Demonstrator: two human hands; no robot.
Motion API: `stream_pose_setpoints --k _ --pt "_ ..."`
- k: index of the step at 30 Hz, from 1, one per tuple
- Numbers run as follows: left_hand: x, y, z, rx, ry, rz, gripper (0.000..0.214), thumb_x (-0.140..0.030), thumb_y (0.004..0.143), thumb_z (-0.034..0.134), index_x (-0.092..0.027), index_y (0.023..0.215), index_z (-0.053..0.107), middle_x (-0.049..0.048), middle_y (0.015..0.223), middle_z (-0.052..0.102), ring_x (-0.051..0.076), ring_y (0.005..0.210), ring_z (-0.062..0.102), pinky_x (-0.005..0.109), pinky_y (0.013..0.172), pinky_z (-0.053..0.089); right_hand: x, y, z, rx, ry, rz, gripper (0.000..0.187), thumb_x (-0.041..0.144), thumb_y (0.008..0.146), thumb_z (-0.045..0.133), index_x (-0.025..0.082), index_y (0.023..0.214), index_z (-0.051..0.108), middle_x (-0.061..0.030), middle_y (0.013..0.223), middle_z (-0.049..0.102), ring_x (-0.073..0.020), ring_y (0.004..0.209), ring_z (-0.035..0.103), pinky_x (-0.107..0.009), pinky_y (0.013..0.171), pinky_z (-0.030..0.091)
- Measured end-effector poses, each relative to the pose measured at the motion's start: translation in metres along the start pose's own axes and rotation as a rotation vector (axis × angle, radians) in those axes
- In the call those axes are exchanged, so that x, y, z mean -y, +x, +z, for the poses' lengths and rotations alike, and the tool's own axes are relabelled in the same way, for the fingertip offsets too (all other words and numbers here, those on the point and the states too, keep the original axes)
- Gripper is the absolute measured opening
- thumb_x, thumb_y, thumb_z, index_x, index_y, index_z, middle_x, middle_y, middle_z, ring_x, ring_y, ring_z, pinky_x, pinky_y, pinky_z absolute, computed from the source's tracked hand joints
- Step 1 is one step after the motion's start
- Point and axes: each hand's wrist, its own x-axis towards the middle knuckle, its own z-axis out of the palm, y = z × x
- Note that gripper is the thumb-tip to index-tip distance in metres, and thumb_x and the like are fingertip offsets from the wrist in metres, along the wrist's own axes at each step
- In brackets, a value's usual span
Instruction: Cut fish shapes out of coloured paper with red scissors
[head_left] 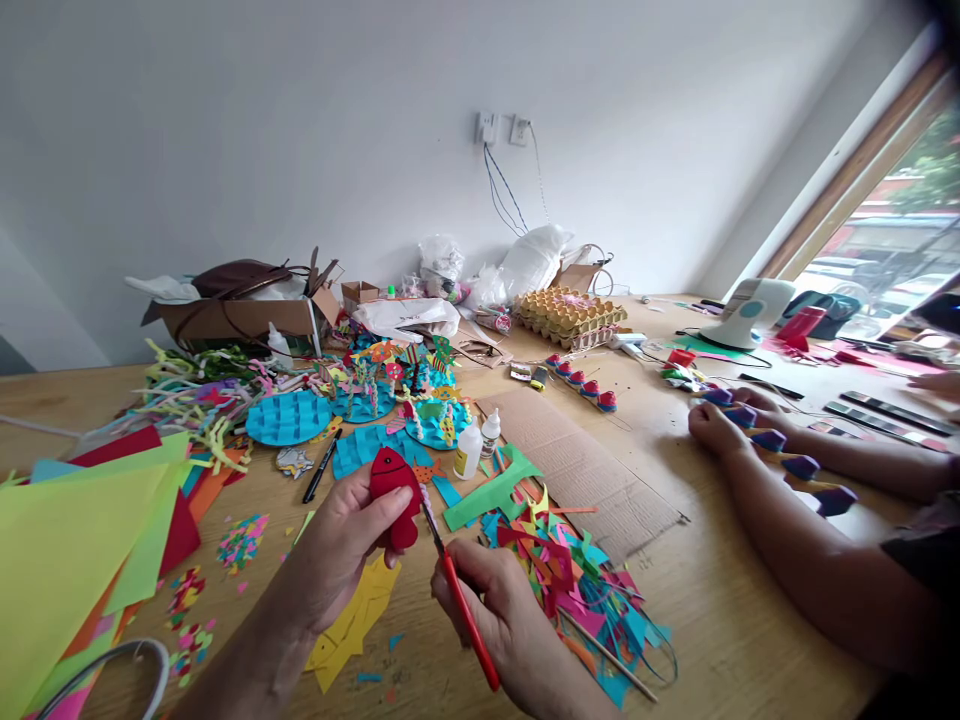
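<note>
My left hand (pixel 360 520) pinches a red paper fish (pixel 395 490) with a drawn black eye, held up above the table. In my right hand (pixel 499 600) are red-handled scissors (pixel 461 595), their blades pointing up beside the fish's right edge. Whether the blades touch the paper I cannot tell. Below the hands lies a cut yellow paper sheet (pixel 352 620). Just past the fish stand two small glue bottles (pixel 468 450), near blue paper discs (pixel 289 417) with paper fish decorations. A black marker (pixel 322 465) rests left of the fish.
Colourful paper scraps (pixel 577 580) pile up at my right, by a cardboard sheet (pixel 577 470). Coloured paper sheets (pixel 82 560) cover the left. Another person's arms (pixel 795 530) hold a purple-and-yellow egg-carton strip (pixel 769 440). Egg trays (pixel 570 318) and a box (pixel 240 322) stand behind.
</note>
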Motion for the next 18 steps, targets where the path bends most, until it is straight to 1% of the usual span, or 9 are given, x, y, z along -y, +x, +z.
stream_pose_setpoints --k 2,4,6,8,10,14,18 --pt "0.000 0.001 0.000 -0.012 -0.033 0.012 0.011 -0.027 0.071 0.066 -0.018 0.070 0.058 -0.0050 0.054 0.055 0.008 0.046 0.043 0.017 0.040 0.036 -0.002 0.000 0.001 -0.013 0.049 0.014 0.035 0.038 0.088 0.042 0.018 0.060 0.038 0.0052 0.052 0.033 -0.0081 0.049 0.031 -0.021 0.044 0.021" --pt "0.000 0.000 0.001 -0.005 -0.061 0.017 0.010 -0.025 0.070 0.066 -0.019 0.070 0.059 -0.0052 0.055 0.054 0.008 0.047 0.043 0.016 0.041 0.036 -0.002 0.002 0.002 -0.055 0.172 0.023 0.032 0.037 0.086 0.044 0.018 0.061 0.041 0.0053 0.052 0.034 -0.0082 0.048 0.033 -0.020 0.043 0.023" --pt "0.001 -0.001 0.002 0.013 -0.070 0.008 0.009 -0.025 0.070 0.066 -0.018 0.069 0.060 -0.0053 0.053 0.052 0.008 0.047 0.042 0.016 0.040 0.035 0.000 0.005 0.000 -0.136 0.343 0.024 0.027 0.037 0.082 0.050 0.018 0.064 0.044 0.0055 0.052 0.038 -0.0085 0.048 0.035 -0.020 0.044 0.027" --pt "0.002 -0.003 0.005 0.027 -0.061 -0.004 0.010 -0.026 0.070 0.066 -0.018 0.067 0.061 -0.0051 0.052 0.052 0.007 0.046 0.042 0.015 0.040 0.034 0.006 0.009 -0.003 -0.238 0.472 0.014 0.024 0.038 0.073 0.063 0.018 0.073 0.049 0.0052 0.057 0.044 -0.0092 0.051 0.038 -0.020 0.046 0.030" --pt "0.005 -0.004 0.007 0.036 -0.042 -0.010 0.012 -0.027 0.070 0.067 -0.018 0.067 0.061 -0.0046 0.052 0.053 0.007 0.046 0.041 0.015 0.039 0.033 0.013 0.014 -0.008 -0.286 0.559 0.003 0.026 0.034 0.068 0.068 0.018 0.077 0.050 0.0043 0.063 0.049 -0.0092 0.054 0.040 -0.020 0.049 0.033" --pt "0.008 -0.006 0.010 0.048 -0.013 -0.031 0.012 -0.028 0.069 0.068 -0.017 0.069 0.062 -0.0041 0.054 0.054 0.007 0.047 0.042 0.014 0.037 0.032 0.023 0.020 -0.012 -0.256 0.624 -0.039 0.024 0.030 0.067 0.069 0.018 0.079 0.050 0.0023 0.068 0.054 -0.0098 0.055 0.044 -0.020 0.050 0.035" --pt "0.010 -0.007 0.011 0.038 -0.012 -0.056 0.013 -0.028 0.068 0.070 -0.017 0.072 0.063 -0.0034 0.057 0.056 0.008 0.048 0.044 0.014 0.037 0.033 0.023 0.021 -0.012 -0.244 0.583 -0.046 0.021 0.028 0.068 0.066 0.018 0.076 0.050 0.0019 0.068 0.054 -0.0096 0.055 0.044 -0.021 0.051 0.036"
